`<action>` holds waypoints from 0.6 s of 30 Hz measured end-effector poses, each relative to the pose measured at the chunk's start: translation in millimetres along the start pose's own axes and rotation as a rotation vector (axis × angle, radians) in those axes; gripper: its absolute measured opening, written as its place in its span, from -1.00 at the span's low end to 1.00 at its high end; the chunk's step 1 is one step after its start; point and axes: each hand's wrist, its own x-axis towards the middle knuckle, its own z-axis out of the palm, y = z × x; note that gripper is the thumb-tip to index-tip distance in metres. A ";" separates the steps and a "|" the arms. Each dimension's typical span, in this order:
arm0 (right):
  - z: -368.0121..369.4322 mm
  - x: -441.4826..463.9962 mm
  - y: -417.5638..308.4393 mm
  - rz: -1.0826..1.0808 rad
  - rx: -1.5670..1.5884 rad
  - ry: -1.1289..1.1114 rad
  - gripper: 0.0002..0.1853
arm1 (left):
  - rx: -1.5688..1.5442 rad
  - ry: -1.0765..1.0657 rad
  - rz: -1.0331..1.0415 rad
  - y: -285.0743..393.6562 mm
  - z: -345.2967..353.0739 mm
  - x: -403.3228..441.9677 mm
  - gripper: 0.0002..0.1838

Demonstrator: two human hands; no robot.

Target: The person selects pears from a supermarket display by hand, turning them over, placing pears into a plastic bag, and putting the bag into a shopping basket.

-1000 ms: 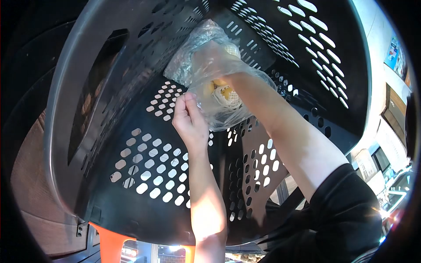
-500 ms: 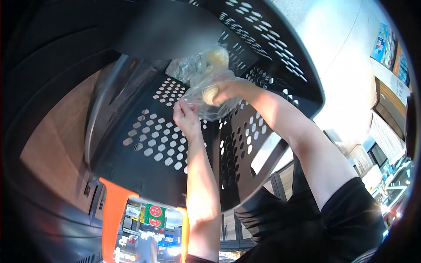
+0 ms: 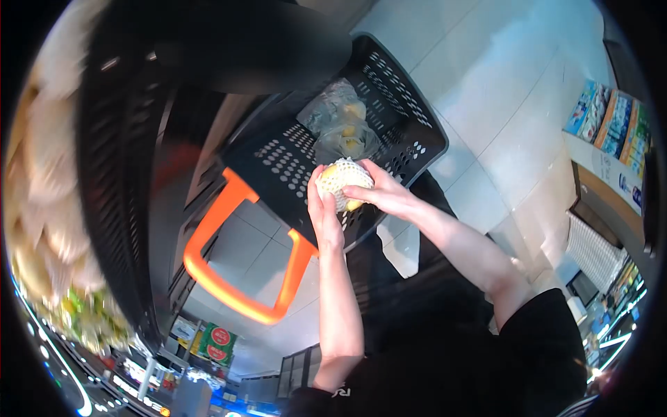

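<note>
Between both my hands is a yellow fruit in a white foam net [image 3: 340, 182], held above the near side of a black shopping basket [image 3: 278, 187]. My left hand [image 3: 324, 208] is closed against its left side, fingers pointing up. From the right, my right hand [image 3: 383, 193] grips it, with the thumb across the front of the net. A clear plastic bag [image 3: 321, 115] lies inside the basket just beyond my hands, with more yellow fruit [image 3: 351, 142] showing through it. The fruit's exact kind is hidden by the net.
The basket's orange handle [image 3: 198, 254] sticks out at the near left. Along the left edge is a dark display rack [image 3: 118, 181] with pale, blurred produce [image 3: 52, 187]. Tiled floor [image 3: 479, 132] stretches to the right, where colourful boxes [image 3: 611, 125] stand.
My hands were down inside the basket at the clear bag. The netted fruit is now up out of the bag, between both hands. My view has drawn back from the basket.
</note>
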 end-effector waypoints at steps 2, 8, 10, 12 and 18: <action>28.9 -37.3 -26.4 -0.153 -0.353 0.112 -0.26 | -0.016 0.016 0.082 41.4 1.5 -24.7 -0.22; 106.0 -136.9 -109.8 -0.168 -0.737 -0.085 -0.43 | -0.225 -0.041 -0.084 136.9 -24.5 -111.7 -0.53; 122.6 -169.1 -109.3 -0.490 -0.786 -0.132 -0.41 | -0.300 0.014 -0.141 161.1 -33.2 -137.8 -0.53; 145.2 -200.2 -117.8 -0.603 -0.862 -0.148 -0.43 | -0.565 0.102 -0.212 184.9 -34.8 -160.3 -0.52; 181.2 -238.7 -96.8 -0.690 -0.635 -0.093 -0.57 | -0.714 0.049 -0.081 205.4 -47.5 -209.5 -0.48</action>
